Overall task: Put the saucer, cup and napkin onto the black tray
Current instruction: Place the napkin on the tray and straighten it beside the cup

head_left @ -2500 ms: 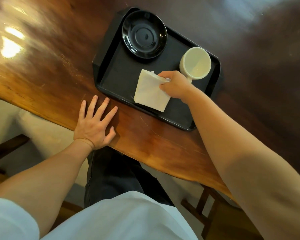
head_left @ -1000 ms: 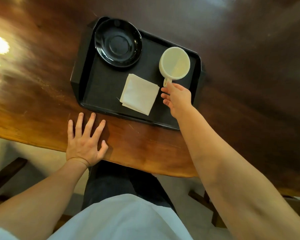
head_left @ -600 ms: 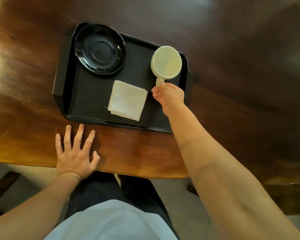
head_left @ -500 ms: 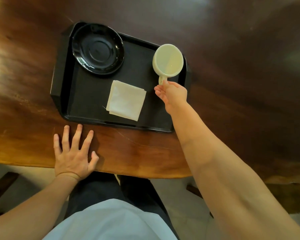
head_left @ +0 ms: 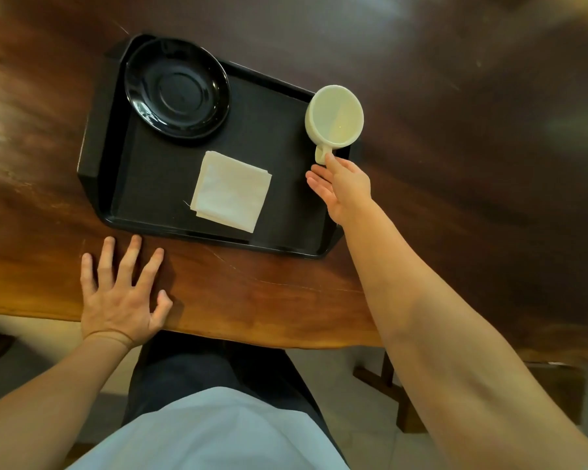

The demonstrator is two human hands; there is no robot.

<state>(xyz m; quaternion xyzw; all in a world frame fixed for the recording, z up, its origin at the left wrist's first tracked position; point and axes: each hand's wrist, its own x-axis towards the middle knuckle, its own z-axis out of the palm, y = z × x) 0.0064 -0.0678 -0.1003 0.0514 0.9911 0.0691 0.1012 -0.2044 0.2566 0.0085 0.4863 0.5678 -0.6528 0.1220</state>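
Note:
The black tray (head_left: 157, 184) lies on the wooden table. A glossy black saucer (head_left: 177, 91) sits in its far left corner. A folded white napkin (head_left: 231, 191) lies flat near the tray's middle front. The cream cup (head_left: 335, 115) stands upright and empty at the far right corner, its handle pointing toward me. My right hand (head_left: 343, 188) hovers over the tray's right edge with fingers loosely spread and one fingertip touching the handle's end. My left hand (head_left: 123, 296) rests flat on the table in front of the tray, fingers apart and holding nothing.
The dark wooden table (head_left: 455, 164) stretches far to the right and behind the tray. Its front edge runs just past my left wrist. Below it are my lap and a wooden chair frame (head_left: 387, 385).
My right hand let go of the napkin, which now lies flat, and moved right to the cup's handle. Its fingers have since opened. My left hand stayed flat on the table.

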